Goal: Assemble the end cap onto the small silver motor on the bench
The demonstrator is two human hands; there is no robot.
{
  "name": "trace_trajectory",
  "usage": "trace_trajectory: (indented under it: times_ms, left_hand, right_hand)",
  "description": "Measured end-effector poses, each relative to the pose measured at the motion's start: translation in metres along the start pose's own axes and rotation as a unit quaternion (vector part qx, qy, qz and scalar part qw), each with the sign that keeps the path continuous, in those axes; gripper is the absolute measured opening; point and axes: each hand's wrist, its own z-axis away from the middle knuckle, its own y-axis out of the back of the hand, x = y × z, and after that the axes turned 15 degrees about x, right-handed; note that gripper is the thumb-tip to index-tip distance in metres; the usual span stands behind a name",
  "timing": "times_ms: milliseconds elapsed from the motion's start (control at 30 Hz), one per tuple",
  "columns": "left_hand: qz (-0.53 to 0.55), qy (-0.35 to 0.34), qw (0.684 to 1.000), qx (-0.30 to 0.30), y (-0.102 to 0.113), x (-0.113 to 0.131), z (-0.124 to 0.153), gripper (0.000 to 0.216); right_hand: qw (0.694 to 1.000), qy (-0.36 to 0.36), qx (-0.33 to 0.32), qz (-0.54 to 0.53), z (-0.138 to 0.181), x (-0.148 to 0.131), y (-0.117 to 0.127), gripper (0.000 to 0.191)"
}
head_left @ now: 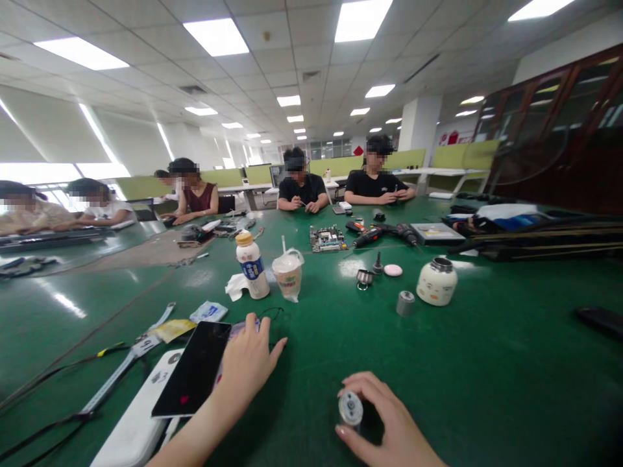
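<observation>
At the lower right, my right hand (384, 421) has its thumb and forefinger curled round a small silver metal cylinder (351, 408) with a round end facing up. My left hand (250, 353) reaches over the right edge of a black-screened tablet or phone (195, 370), its fingers apart and nothing visible in them. Something purplish under this hand is mostly hidden. A similar grey metal cylinder (405, 303) stands farther forward, beside a cream-coloured round jar-like housing (437, 283) with an open dark neck. Nearby lie a shiny metal cup-shaped part (364, 279), a dark stepped part (378, 263) and a pink disc (393, 270).
A white power bank (134, 415) and a strap (114, 383) lie at left. A milk bottle (253, 269) and a bagged drink cup (288, 272) stand ahead. Farther off are a circuit board (328, 239) and power drills (384, 233). Several people sit around the green table (511, 337).
</observation>
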Motion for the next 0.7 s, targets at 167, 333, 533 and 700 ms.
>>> trace_trajectory:
  times_ms: [167, 333, 533, 700]
  left_hand:
    - [0.029, -0.025, 0.999, -0.020, -0.006, 0.003, -0.007, 0.027]
    - [0.069, -0.027, 0.994, -0.078, -0.015, -0.014, -0.020, 0.026]
    - [0.141, -0.098, 0.981, -0.095, -0.006, -0.024, -0.036, 0.023]
    - [0.128, -0.069, 0.988, -0.042, 0.020, -0.046, -0.047, 0.031]
  right_hand:
    - [1.000, 0.002, -0.003, -0.001, 0.000, 0.001, 0.001, 0.025]
    - [1.000, -0.004, -0.003, -0.003, 0.001, 0.000, 0.001, 0.025]
    - [1.000, 0.000, 0.005, -0.008, 0.001, -0.001, 0.001, 0.026]
    - [1.000, 0.003, 0.003, -0.006, 0.000, -0.001, 0.002, 0.027]
